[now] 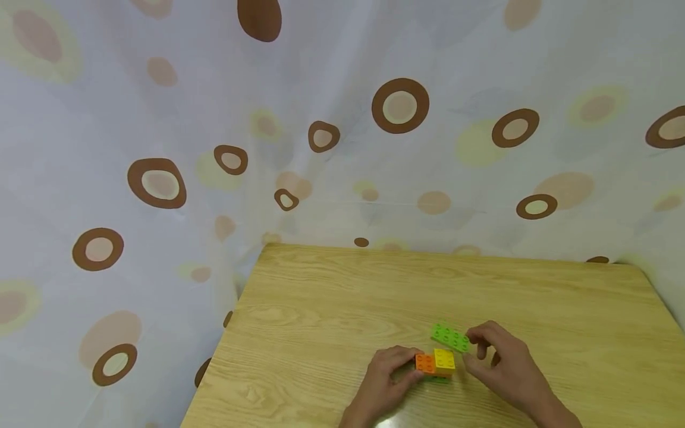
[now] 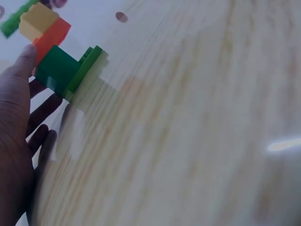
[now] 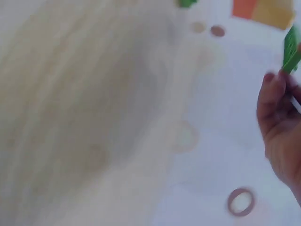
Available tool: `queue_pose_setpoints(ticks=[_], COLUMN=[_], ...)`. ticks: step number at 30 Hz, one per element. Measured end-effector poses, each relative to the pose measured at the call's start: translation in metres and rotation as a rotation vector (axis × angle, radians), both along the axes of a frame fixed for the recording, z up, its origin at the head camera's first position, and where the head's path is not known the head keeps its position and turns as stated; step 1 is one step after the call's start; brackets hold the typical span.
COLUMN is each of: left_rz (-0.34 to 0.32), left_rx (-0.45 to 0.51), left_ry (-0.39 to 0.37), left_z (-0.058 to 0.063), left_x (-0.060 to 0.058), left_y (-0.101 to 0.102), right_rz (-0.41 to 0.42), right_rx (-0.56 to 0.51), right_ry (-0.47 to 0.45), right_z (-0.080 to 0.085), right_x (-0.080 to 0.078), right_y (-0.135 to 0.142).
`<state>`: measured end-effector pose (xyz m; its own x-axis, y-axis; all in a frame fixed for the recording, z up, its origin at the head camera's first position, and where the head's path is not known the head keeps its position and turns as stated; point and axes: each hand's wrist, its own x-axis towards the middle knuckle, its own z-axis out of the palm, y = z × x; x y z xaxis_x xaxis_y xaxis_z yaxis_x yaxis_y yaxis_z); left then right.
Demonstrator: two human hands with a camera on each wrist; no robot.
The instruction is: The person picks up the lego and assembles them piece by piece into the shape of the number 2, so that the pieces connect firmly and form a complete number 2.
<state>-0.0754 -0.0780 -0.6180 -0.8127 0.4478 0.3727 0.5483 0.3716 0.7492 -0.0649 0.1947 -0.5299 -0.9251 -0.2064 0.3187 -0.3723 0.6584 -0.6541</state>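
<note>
A stack of toy building bricks stands on the table, a yellow brick [image 1: 444,360] beside and slightly above an orange brick [image 1: 425,363]. Under them, the left wrist view shows a dark green brick [image 2: 57,70] on a flat green base brick [image 2: 88,69]. My left hand [image 1: 382,377] grips the stack from the left, thumb and fingers on either side. Just behind the yellow brick, my right hand [image 1: 508,362] pinches a flat light green brick [image 1: 449,337] by its right end, studs up and tilted. In the right wrist view, thumb and fingertips meet at that brick's edge.
The wooden table [image 1: 321,297] extends left, right and behind the hands. A white sheet with brown and beige ring patterns [image 1: 342,172] hangs along the table's back and sides. A bright light reflection lies on the tabletop near the left forearm.
</note>
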Motion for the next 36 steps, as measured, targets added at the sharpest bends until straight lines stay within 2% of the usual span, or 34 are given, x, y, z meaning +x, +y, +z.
queue_pose_setpoints(ticks=[3,7,12,19,25,29,36], left_rz=[0.006,0.005,-0.007,0.001,0.007,0.015,0.012], left_rx=[-0.012,-0.02,-0.014,-0.023,-0.039,-0.052,-0.056], left_ry=[0.003,0.02,0.023,0.01,0.029,0.016,0.039], left_z=[0.001,0.0,-0.001,-0.001,-0.001,0.0,0.002], left_x=[0.001,0.002,0.001,-0.001,-0.002,0.0,0.001], left_y=[0.0,0.002,0.003,0.002,0.001,0.0,-0.001], right_rz=[0.148,0.206,0.224,0.25,0.266,0.268,0.254], right_rx=[-0.054,-0.058,-0.053,-0.03,-0.007,-0.035,-0.07], right_ry=[0.014,-0.003,0.004,-0.04,-0.039,-0.048,-0.037], right_z=[0.007,0.009,0.011,0.012,0.014,0.013,0.008], right_x=[0.003,0.004,0.0,-0.002,-0.001,0.001,-0.001], right_y=[-0.011,-0.017,-0.014,-0.008,-0.008,-0.012,-0.017])
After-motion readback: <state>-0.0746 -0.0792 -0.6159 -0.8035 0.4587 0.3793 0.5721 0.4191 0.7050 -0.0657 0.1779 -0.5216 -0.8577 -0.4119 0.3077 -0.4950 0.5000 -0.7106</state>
